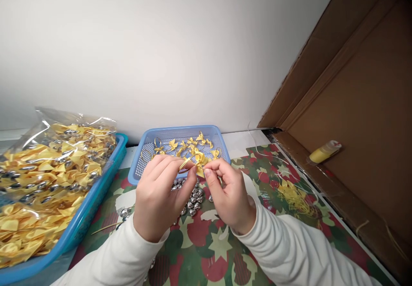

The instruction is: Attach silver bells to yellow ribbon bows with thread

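Left hand (161,198) pinching gold wire (184,164). Right hand (231,193), thumb and finger pressed together beside yellow bow (201,159); cannot tell what's pinched. Bow between hands, by blue basket (134,175). Silver bells (193,200) below.

Shiny metal bells (197,206); satiny ribbon bow (201,159); smooth plastic basket (180,127); matt cardboard (360,80)

"How do the arms lie?"
"The left forearm (111,254) enters from the near left, the right forearm (299,245) from the near right, both slanting inward."
"And the hands?"
"Left hand (161,196) and right hand (229,196) face each other, fingertips close together."
"Fingers?"
"Bent on both; each thumb presses toward its index finger in a pinch."
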The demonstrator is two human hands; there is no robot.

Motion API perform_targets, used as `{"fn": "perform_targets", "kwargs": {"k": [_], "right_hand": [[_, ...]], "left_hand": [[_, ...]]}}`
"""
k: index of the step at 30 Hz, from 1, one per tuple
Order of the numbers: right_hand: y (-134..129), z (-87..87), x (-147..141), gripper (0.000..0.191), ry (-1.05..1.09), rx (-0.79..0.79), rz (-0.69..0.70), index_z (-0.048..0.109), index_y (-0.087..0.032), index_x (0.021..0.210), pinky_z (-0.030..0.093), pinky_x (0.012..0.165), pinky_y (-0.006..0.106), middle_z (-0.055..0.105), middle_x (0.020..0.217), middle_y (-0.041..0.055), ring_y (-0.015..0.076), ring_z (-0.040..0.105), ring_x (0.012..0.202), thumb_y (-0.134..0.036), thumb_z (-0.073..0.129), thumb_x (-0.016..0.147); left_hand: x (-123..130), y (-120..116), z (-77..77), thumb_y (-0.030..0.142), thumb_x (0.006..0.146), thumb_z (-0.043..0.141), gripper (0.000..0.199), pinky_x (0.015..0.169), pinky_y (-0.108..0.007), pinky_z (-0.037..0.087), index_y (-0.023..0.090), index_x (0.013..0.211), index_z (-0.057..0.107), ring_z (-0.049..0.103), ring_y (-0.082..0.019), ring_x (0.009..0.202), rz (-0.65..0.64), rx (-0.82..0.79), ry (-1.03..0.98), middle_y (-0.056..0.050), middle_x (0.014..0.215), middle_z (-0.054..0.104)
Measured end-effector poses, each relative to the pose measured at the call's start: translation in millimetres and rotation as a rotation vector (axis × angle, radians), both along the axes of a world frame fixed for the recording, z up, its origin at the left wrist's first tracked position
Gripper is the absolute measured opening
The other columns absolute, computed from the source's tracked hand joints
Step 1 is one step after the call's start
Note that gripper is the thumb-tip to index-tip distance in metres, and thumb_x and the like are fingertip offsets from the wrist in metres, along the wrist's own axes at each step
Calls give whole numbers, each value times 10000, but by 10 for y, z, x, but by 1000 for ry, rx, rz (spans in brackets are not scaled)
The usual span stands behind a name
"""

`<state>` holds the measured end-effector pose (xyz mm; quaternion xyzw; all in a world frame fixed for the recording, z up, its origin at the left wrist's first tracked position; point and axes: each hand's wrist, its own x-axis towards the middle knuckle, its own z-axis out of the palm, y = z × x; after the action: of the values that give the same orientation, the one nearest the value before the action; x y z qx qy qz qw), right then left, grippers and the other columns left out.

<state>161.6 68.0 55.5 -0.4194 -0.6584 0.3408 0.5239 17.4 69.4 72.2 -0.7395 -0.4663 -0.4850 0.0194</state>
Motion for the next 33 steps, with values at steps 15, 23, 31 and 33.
{"fn": "perform_targets", "kwargs": {"k": [15,23,31,33], "right_hand": [[-14,-27,-16,146,66,-49,41,504,-179,801,294,462,214,417,574,-51,75,366,484,-262,445,906],[-6,-39,-5,134,107,-39,60,508,-176,799,278,462,211,403,576,-55,71,354,488,-239,454,904],[-15,-40,-15,127,120,-34,69,512,-177,799,280,462,211,401,581,-53,71,350,492,-226,455,902],[-19,-38,-17,128,117,-34,70,514,-176,800,279,460,211,402,581,-53,71,351,491,-228,456,902]], "left_hand": [[7,-12,17,196,795,588,73,658,-280,455,208,723,588,578,-152,662,-4,-129,-115,-1,683,638],[17,-4,18,228,810,582,100,653,-259,466,192,717,594,579,-137,659,2,-192,-173,1,692,635],[23,-4,11,290,818,589,132,620,-255,481,186,741,614,584,-135,633,-77,-387,-343,-1,688,636],[25,-12,14,285,809,596,125,631,-259,483,185,736,617,585,-135,633,-55,-371,-355,-2,691,639]]}}
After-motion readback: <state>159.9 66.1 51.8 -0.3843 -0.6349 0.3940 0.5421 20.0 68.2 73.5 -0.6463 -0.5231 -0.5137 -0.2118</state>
